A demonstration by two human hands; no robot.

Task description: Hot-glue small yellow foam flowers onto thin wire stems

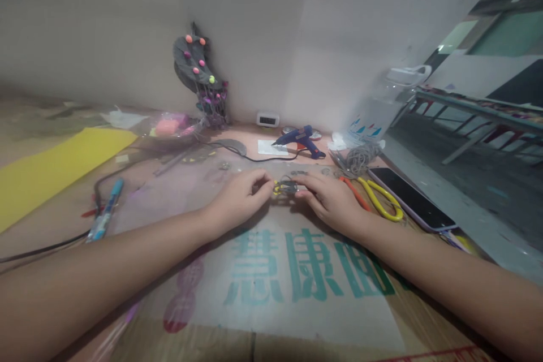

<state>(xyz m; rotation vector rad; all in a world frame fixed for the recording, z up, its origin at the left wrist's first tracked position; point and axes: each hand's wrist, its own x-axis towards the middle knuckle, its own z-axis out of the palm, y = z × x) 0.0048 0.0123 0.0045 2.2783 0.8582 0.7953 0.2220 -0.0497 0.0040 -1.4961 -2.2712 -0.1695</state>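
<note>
Handwork, seemingly fine adjusting, has my left hand (242, 195) and right hand (335, 197) pinching opposite ends of a small yellow-and-grey piece (288, 186), nearer me than the glue gun (300, 136), probably calling next for steadiness.

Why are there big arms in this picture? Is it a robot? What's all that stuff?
No robot here! Those are a person's bare arms. The camera sits on the person's head, looking forward and down, so you see what they see.

The left hand and right hand hold a small yellow-and-grey thing between their fingertips. It's too blurry to say what it is.

On the table, behind the hands, lies a blue glue gun. To the right are a phone and a clear bottle. At the back is a grey moon shape with colourful little balls.
</note>
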